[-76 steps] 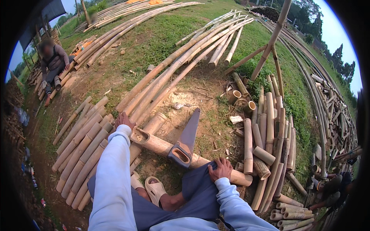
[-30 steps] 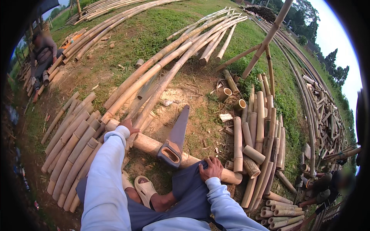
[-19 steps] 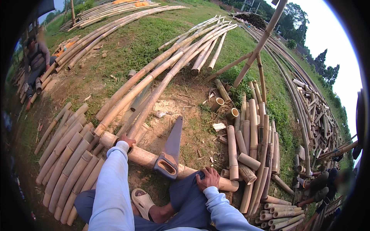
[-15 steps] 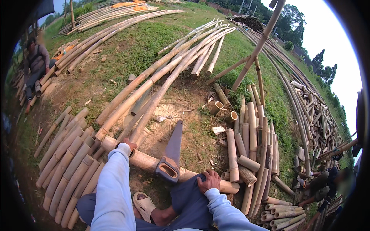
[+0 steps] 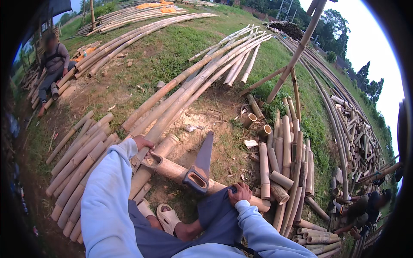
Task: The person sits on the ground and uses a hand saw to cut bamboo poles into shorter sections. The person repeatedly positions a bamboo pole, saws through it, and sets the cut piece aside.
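My left hand [image 5: 143, 145] is closed at the near end of a long bamboo pole [image 5: 178, 101], one of several poles stretching away over the grass; the sleeve partly hides its grip. My right hand [image 5: 240, 193] holds nothing and lies over my right knee, fingers spread on the dark trouser cloth. A thick bamboo length [image 5: 174, 169] lies crosswise before me, its hollow end facing left. Against it leans a hand saw [image 5: 201, 165], blade pointing away and handle toward me. Just beyond my left hand, another short bamboo piece [image 5: 168, 144] lies at an angle under the crosswise length.
Stacked cut bamboo [image 5: 81, 172] lies on my left. More cut lengths [image 5: 263, 170] lie on my right, with a smaller bundle [image 5: 316, 236] nearer. A slanted bamboo post [image 5: 297, 51] stands ahead. One person [image 5: 56, 64] sits at far left; another [image 5: 365, 206] is at right.
My left hand has left the left-hand section of the crosswise bamboo and moved to a long pole's end. That section no longer lies there. My right hand stays on the knee.
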